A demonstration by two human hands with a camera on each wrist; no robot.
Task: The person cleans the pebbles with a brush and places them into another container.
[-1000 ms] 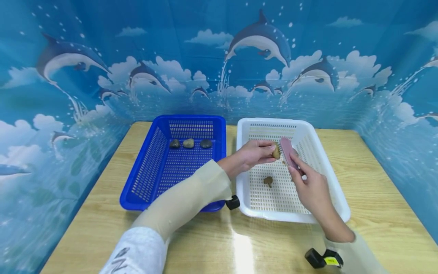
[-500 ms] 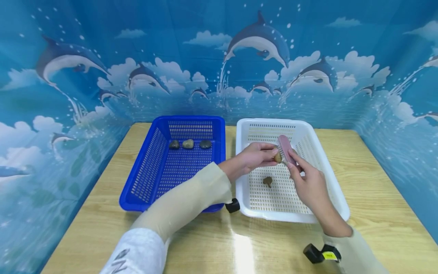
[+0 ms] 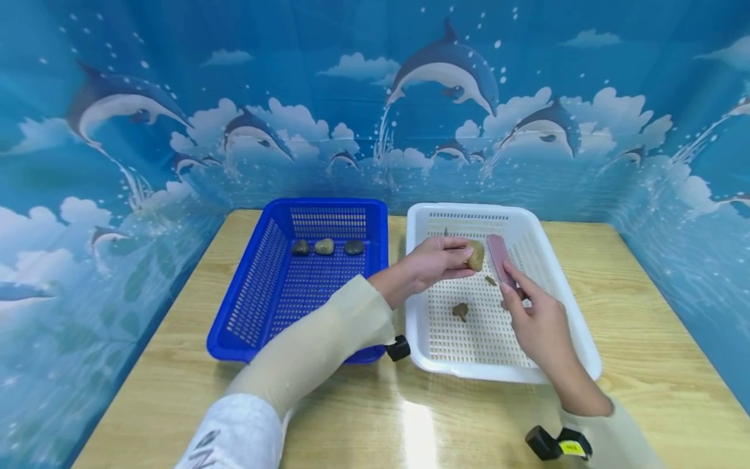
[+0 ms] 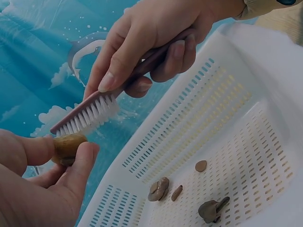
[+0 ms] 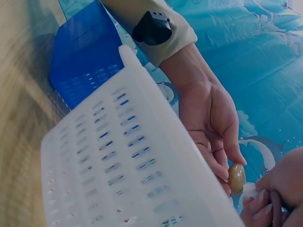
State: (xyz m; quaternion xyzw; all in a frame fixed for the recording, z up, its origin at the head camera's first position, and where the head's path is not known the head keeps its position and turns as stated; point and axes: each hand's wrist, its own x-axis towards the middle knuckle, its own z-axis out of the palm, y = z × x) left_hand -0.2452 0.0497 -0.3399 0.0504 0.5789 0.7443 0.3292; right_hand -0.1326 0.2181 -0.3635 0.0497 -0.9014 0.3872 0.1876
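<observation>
A yellowish-brown stone (image 3: 476, 256) is pinched between the fingertips and thumb of my left hand (image 3: 436, 264), above the white basket (image 3: 564, 293). My right hand (image 3: 540, 319) grips the handle of a pink brush (image 3: 499, 256). White bristles (image 4: 92, 113) face the stone; in the head view a small gap parts the two. On the white basket's floor lie a brown lump (image 3: 460, 311) and a smaller brown bit (image 3: 490, 281). The left wrist view shows a rounded brown piece (image 4: 159, 189) and a flat one (image 4: 201, 166) there too. The right wrist view partly hides the brush.
To the left of the white basket stands a blue basket (image 3: 234, 319) with three stones (image 3: 324, 246) in a row near its back. Both baskets rest on a wooden table (image 3: 363, 417). A dolphin-print curtain (image 3: 351, 98) encloses the back and sides.
The brush has moved right, off the stone, after sitting against it half a second ago. More of the stone's face now shows in my left hand, and a small brown bit below is visible.
</observation>
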